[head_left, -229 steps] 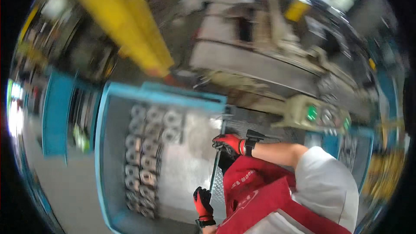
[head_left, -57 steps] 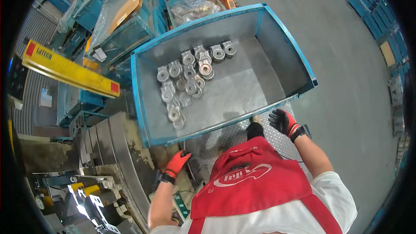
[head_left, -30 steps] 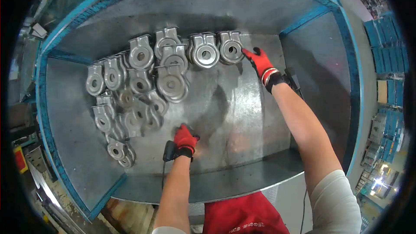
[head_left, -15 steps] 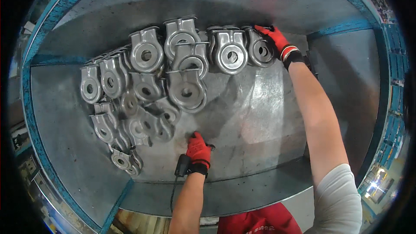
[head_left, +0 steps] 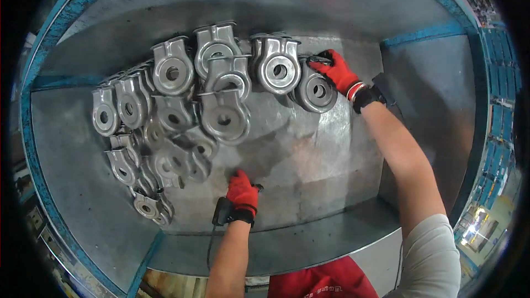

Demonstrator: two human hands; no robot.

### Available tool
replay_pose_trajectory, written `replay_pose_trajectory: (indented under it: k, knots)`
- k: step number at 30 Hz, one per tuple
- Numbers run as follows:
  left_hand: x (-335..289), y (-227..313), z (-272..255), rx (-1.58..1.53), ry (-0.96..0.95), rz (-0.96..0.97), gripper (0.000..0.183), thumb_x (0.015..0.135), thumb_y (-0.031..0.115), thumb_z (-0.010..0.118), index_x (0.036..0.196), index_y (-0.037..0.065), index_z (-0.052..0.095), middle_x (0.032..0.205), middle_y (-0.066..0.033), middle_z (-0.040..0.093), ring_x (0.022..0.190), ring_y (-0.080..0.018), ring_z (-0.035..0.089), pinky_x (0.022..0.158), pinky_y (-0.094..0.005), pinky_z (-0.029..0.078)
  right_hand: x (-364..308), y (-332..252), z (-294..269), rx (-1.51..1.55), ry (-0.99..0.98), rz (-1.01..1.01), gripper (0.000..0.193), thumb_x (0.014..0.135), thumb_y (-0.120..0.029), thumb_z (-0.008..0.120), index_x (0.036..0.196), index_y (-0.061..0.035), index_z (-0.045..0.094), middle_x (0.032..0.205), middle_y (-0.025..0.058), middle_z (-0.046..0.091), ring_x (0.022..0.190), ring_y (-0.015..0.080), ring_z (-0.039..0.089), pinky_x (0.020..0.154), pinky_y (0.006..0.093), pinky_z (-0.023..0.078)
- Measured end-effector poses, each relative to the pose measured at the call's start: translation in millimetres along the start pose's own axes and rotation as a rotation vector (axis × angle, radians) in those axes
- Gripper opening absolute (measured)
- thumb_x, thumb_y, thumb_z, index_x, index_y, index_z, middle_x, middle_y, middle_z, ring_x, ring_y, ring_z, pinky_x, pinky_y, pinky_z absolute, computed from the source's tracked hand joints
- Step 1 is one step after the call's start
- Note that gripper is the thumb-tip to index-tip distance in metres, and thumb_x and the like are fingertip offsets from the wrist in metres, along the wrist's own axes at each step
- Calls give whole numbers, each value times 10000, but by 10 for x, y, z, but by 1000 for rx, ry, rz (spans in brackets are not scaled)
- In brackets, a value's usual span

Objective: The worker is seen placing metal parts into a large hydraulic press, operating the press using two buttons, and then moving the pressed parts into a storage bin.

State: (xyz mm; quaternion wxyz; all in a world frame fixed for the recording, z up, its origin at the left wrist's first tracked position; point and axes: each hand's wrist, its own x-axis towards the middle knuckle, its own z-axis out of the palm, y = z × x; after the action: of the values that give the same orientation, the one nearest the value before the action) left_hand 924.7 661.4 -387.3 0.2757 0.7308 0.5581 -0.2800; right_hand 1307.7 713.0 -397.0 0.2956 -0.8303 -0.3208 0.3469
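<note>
My right hand [head_left: 338,73], in a red and black glove, is closed on the upper flanged edge of a pressed metal bracket [head_left: 318,89] with a round, holed face. That bracket tilts away from the bin's back wall, beside a standing shiny bracket [head_left: 279,70] of the same kind. It seems to have at least one more layer behind it, but I cannot tell how many. My left hand [head_left: 242,190], also gloved, is low over the bin floor with its thumb apart from its fingers and nothing visible in it. Its fingers are partly foreshortened.
A heap of similar brackets [head_left: 225,118] stands and leans in rows along the left and back of the metal bin [head_left: 309,187]. Blue-painted edges [head_left: 476,105] frame the bin. A black box with a cable [head_left: 222,211] is at my left wrist.
My right hand has moved down and toward me, tilting the bracket away from the back wall. My left hand stays low over the floor. The whole view has shifted slightly.
</note>
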Motion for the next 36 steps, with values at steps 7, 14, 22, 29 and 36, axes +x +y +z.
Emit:
replay_pose_trajectory:
  k: [7, 14, 22, 29, 36]
  knots:
    - [-59, 38, -109, -129, 3, 51, 647, 609, 272, 719, 1106, 50, 370, 996, -195, 504, 898, -364, 516, 751, -409, 432, -27, -292, -191, 55, -330, -46, 581, 696, -443, 629, 1129, -74, 515, 1087, 170, 535, 1002, 269, 510, 881, 321, 378]
    - [-97, 668, -54, -1554, -394, 131, 619, 756, 185, 616, 1259, 103, 264, 1096, -99, 471, 974, -210, 503, 797, -311, 440, -744, -78, 20, -143, -204, -92, 717, 646, -480, 641, 1136, 16, 474, 1036, 201, 548, 992, 299, 514, 855, 330, 388]
    - [155, 213, 812, -1533, -284, 312, 545, 749, 84, 599, 1233, 69, 349, 1145, -66, 465, 1023, -175, 484, 851, -285, 417, -1768, -66, 421, -43, -629, 63, 835, 540, -451, 740, 1107, 60, 401, 1023, 181, 520, 935, 255, 512, 832, 328, 398]
    - [-651, 459, 101, -1746, -625, 34, 459, 759, 92, 595, 1177, 32, 417, 1108, -67, 502, 996, -161, 500, 845, -278, 423, -2550, 168, 427, 681, -682, 336, 473, 697, -194, 661, 1075, 22, 475, 992, 75, 551, 935, 156, 510, 832, 263, 391]
    - [-1905, 239, -502, -1276, -362, 133, 547, 743, 269, 646, 1166, 15, 411, 1085, -76, 513, 1010, -152, 483, 880, -287, 386, -3609, -82, 149, 899, -804, 450, 471, 764, -132, 591, 1179, 1, 414, 1100, 68, 502, 1026, 143, 459, 892, 263, 341]
